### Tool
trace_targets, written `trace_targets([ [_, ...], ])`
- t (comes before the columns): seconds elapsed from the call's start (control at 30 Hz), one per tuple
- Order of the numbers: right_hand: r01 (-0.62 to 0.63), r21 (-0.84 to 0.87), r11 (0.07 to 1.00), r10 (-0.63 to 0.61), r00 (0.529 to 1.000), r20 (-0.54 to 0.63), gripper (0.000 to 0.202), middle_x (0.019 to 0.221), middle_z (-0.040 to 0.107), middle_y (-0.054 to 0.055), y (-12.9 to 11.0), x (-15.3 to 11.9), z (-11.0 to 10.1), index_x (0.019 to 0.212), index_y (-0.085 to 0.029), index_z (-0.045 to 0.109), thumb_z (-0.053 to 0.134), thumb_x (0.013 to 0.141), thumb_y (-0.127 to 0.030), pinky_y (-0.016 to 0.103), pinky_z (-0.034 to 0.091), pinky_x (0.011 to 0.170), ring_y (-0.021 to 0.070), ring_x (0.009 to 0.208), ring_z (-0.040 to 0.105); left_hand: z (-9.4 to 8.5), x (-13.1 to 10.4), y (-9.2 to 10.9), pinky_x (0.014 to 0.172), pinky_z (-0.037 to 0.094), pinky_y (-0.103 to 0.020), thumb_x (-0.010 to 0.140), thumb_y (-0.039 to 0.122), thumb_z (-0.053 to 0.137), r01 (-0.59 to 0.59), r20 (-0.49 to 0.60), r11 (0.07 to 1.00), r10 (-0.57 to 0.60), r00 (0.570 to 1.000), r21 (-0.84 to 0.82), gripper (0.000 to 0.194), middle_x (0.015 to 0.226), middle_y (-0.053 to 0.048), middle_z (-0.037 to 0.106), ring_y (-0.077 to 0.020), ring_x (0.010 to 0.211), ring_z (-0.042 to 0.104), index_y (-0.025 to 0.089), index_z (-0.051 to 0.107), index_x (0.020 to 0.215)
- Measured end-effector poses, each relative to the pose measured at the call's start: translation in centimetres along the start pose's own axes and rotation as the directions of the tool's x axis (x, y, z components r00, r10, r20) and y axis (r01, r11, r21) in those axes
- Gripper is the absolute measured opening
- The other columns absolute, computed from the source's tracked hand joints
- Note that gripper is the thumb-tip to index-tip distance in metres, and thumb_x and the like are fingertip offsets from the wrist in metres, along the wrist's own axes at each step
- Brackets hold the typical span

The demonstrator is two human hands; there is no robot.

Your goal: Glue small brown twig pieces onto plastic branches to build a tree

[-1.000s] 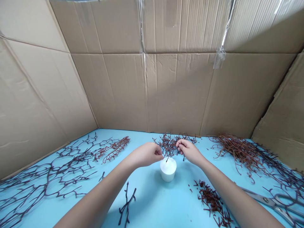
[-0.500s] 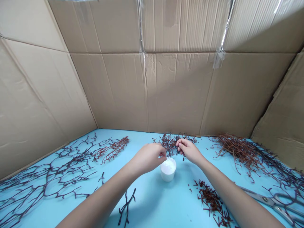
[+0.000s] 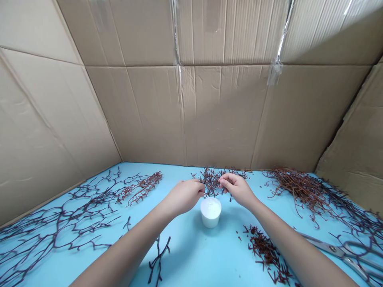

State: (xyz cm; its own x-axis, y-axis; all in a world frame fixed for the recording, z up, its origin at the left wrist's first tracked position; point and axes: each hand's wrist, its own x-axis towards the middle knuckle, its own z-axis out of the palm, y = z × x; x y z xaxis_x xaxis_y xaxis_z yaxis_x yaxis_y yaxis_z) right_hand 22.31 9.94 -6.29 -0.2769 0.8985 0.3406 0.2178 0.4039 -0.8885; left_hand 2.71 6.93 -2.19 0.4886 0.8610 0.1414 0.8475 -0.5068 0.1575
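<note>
Since half a second ago, the left hand (image 3: 186,196) has drawn up and back from the white cup (image 3: 210,220), and the right hand (image 3: 238,190) has edged a little toward it. Cardboard walls (image 3: 221,119) surround the far side and both flanks of a light blue table (image 3: 218,259). Dark branches (image 3: 58,223) spread over the left side, their main stems slanting from near left to far right. A reddish-brown bundle (image 3: 296,185) lies far right, with dark stems (image 3: 356,215) beside it running toward the near right edge. Scissors (image 3: 336,251) lie near right, blades pointing left and slightly away. Behind the cup, a twig cluster (image 3: 211,179) stretches left to right near the back wall. Left fingers are curled together just above the cup's far left side; right thumb and index finger meet near the cluster. I cannot tell whether either pinches a twig. A heap of cut pieces (image 3: 265,247) trails toward the near right. Between the hands and slightly nearer, the cup stands upright, axis vertical, mouth up, with white contents. A forked twig (image 3: 159,261) lies near left, pointing away.
</note>
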Motion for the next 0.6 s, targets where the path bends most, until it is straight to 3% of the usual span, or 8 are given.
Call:
trace_targets([
  [0.3, 0.163, -0.187, 0.969, -0.162, 0.987, 0.017, 0.013, 0.072, 0.056, 0.001, -0.59, -0.35, -0.23, 0.067, -0.019, 0.059, 0.055, 0.077, -0.027, 0.027, 0.039, 0.063, 0.0153, 0.07, 0.051, 0.5, 0.46, -0.61, 0.054, 0.034, -0.023, 0.077, 0.023, 0.042, 0.024, 0.037, 1.0, -0.024, 0.999, 0.001, 0.019, 0.077, -0.001, 0.062, -0.016, 0.068, 0.054, 0.022, 0.059, 0.068],
  [0.6, 0.192, -0.28, 0.941, -0.203, 0.979, -0.01, 0.017, 0.07, 0.056, 0.001, -0.97, -0.69, 0.38, 0.066, -0.02, 0.058, 0.053, 0.079, -0.03, 0.028, 0.039, 0.062, 0.0159, 0.067, 0.051, 0.9, 0.66, -0.62, 0.056, 0.035, -0.023, 0.074, 0.023, 0.045, 0.027, 0.038, 1.0, -0.027, 0.999, 0.01, 0.017, 0.077, -0.002, 0.063, -0.0164, 0.069, 0.055, 0.022, 0.062, 0.07],
])
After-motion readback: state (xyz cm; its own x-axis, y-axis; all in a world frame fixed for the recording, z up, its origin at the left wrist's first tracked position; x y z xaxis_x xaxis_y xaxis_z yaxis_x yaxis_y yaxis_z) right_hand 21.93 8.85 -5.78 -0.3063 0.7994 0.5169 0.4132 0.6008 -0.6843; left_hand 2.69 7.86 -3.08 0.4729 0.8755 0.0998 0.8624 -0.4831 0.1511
